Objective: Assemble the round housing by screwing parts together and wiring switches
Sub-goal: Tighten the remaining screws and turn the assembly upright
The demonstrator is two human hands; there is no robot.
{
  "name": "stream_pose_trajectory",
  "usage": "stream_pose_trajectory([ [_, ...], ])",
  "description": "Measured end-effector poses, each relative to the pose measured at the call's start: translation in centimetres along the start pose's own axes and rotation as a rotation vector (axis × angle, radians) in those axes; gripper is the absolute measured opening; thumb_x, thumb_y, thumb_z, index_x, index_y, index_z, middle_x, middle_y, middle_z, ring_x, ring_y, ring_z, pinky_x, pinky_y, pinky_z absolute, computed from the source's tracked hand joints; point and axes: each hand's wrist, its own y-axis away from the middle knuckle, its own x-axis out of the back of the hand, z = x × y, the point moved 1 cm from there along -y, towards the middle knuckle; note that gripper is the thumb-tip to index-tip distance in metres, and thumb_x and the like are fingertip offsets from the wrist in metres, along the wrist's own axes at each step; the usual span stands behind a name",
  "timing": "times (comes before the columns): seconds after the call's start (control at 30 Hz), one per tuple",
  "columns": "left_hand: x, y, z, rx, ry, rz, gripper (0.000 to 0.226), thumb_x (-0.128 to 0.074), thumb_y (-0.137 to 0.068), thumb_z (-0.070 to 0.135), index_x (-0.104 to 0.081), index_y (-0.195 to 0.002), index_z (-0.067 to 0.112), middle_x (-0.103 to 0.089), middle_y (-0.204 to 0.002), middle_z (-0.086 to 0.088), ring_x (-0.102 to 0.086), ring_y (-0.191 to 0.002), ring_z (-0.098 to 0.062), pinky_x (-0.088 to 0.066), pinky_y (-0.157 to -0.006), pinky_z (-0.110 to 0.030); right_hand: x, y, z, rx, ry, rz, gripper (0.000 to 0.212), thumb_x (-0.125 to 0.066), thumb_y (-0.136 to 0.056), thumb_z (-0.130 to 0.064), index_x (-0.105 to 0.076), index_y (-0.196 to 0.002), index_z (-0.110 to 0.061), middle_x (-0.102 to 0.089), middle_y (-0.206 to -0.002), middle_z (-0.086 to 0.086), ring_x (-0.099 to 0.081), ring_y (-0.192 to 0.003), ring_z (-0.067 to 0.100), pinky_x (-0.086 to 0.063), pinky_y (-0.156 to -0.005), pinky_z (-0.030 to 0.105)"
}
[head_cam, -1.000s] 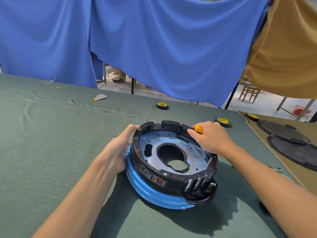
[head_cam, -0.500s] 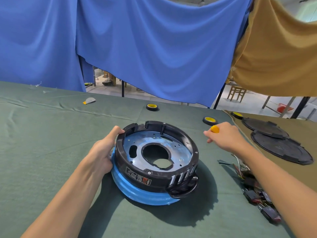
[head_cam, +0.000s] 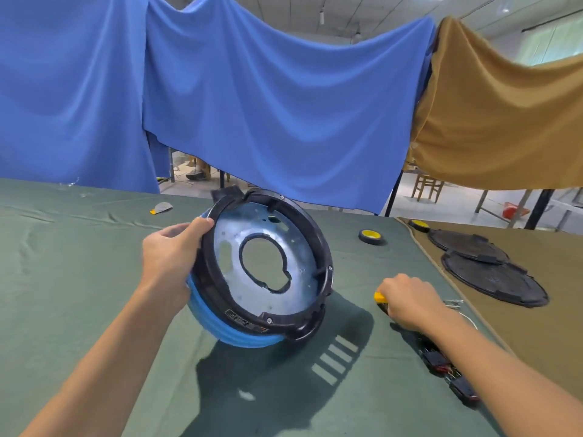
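left hand (head_cam: 170, 257) grips the round housing (head_cam: 296, 244) by its left rim, thumb (head_cam: 202, 225) hooked over the black ring, fingers curled round the back, forearm reaching in from lower left. the housing stands steeply tilted, lower edge at the green table cloth (head_cam: 79, 279), open face to the camera. right hand (head_cam: 410, 301) sits low on the cloth, well right, knuckles up, fist wrapped round a yellow-handled tool (head_cam: 379, 297), near the wired switches (head_cam: 441, 364).
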Motion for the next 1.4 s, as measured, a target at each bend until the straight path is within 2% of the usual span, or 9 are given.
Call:
stream_pose_trajectory([
  [0.1, -1.2, 1.3, 1.9, -0.146, -0.076, 0.003, 0.056, -0.076, -0.050, 0.039, -0.070, -0.102, 0.018, -0.075, -0.070, 0.006, -0.070, -0.061, -0.013, -0.058, -0.057, -0.027, 0.1, 0.3, -0.4, 0.040, 0.007, -0.006, 0.011, -0.052, -0.087, -0.013, -0.055, -0.096, -0.019, -0.061, -0.111, 0.009, -0.061, -0.103, 0.032, -0.037, -0.067, 0.032],
  [0.27, -2.6, 3.9, 4.1, -0.576, -0.482, 0.029, 0.083, -0.069, -0.049, 0.057, -0.060, -0.126, 0.028, -0.068, -0.106, 0.007, -0.064, -0.103, -0.021, -0.052, -0.094, -0.038, 1.1, 0.4, -0.8, 0.010, -0.281, 0.051, 0.008, -0.051, -0.088, -0.014, -0.058, -0.084, -0.015, -0.062, -0.102, 0.011, -0.060, -0.095, 0.035, -0.046, -0.069, 0.032],
  [0.4, -4.1, 6.1, 4.8, -0.990, -0.810, -0.002, 0.091, -0.061, -0.051, 0.060, -0.056, -0.132, 0.019, -0.067, -0.101, 0.000, -0.063, -0.090, -0.025, -0.051, -0.084, -0.038, 3.9, 0.7, -0.5, 0.055, -0.642, 0.188, 0.015, -0.060, -0.093, -0.021, -0.074, -0.097, -0.020, -0.071, -0.104, 0.003, -0.062, -0.096, 0.023, -0.048, -0.079, 0.027],
  [0.53, -4.6, 7.0, 3.5, -1.308, -1.083, -0.048, 0.090, -0.084, -0.046, 0.038, -0.063, -0.127, 0.004, -0.064, -0.084, -0.009, -0.064, -0.065, -0.031, -0.052, -0.054, -0.036, 6.6, 1.9, 0.1, 0.005, -1.120, 0.312, 0.003, -0.075, -0.082, -0.017, -0.077, -0.082, -0.020, -0.073, -0.089, -0.002, -0.065, -0.084, 0.014, -0.047, -0.071, 0.026],
  [0.7, -4.3, 7.5, 0.3, -1.630, -1.197, -0.215, 0.080, -0.079, -0.051, 0.034, -0.066, -0.120, -0.004, -0.063, -0.081, -0.011, -0.064, -0.065, -0.028, -0.051, -0.047, -0.032, 9.5, 3.8, 0.5, 0.056, -1.542, 0.376, 0.003, -0.077, -0.080, -0.013, -0.075, -0.081, -0.012, -0.071, -0.069, -0.004, -0.053, -0.047, -0.005, -0.036, -0.043, 0.005],
  [0.87, -4.0, 8.3, -3.7, -1.836, -1.214, -0.367, 0.060, -0.062, -0.076, 0.026, -0.062, -0.124, -0.010, -0.067, -0.091, -0.016, -0.065, -0.077, -0.032, -0.053, -0.070, -0.042, 10.4, 4.3, -0.8, 0.146, -1.474, 0.338, 0.006, -0.075, -0.083, -0.022, -0.074, -0.080, -0.017, -0.070, -0.069, -0.007, -0.050, -0.044, -0.005, -0.034, -0.045, 0.010],
  [1.0, -2.7, 8.0, -5.8, -1.947, -1.222, -0.390, 0.063, -0.070, -0.077, 0.032, -0.054, -0.126, -0.003, -0.064, -0.112, -0.014, -0.063, -0.100, -0.028, -0.048, -0.087, -0.045, 10.4, 4.1, -1.9, 0.215, -1.436, 0.336, 0.007, -0.076, -0.082, -0.021, -0.073, -0.078, -0.015, -0.063, -0.058, -0.013, -0.049, -0.044, -0.004, -0.034, -0.042, 0.007],
  [1.2, 0.1, 7.6, -7.8, -2.013, -1.118, -0.382, 0.062, -0.078, -0.075, 0.032, -0.055, -0.128, 0.008, -0.050, -0.122, -0.009, -0.053, -0.105, -0.019, -0.039, -0.081, -0.029, 10.0, 3.4, -4.6, 0.421, -1.165, 0.129, 0.004, -0.073, -0.083, -0.020, -0.074, -0.080, -0.021, -0.073, -0.073, -0.007, -0.066, -0.070, 0.006, -0.052, -0.066, 0.019],
  [1.4, 0.1, 5.7, -8.5, -1.985, -0.959, -0.431, 0.034, -0.068, -0.089, 0.012, -0.058, -0.121, 0.015, -0.050, -0.122, -0.015, -0.055, -0.106, -0.024, -0.044, -0.079, -0.032, 9.6, 1.7, -7.0, 0.534, -0.994, 0.002, 0.002, -0.073, -0.083, -0.023, -0.075, -0.082, -0.024, -0.072, -0.077, -0.011, -0.067, -0.080, 0.008, -0.057, -0.077, 0.031],
])
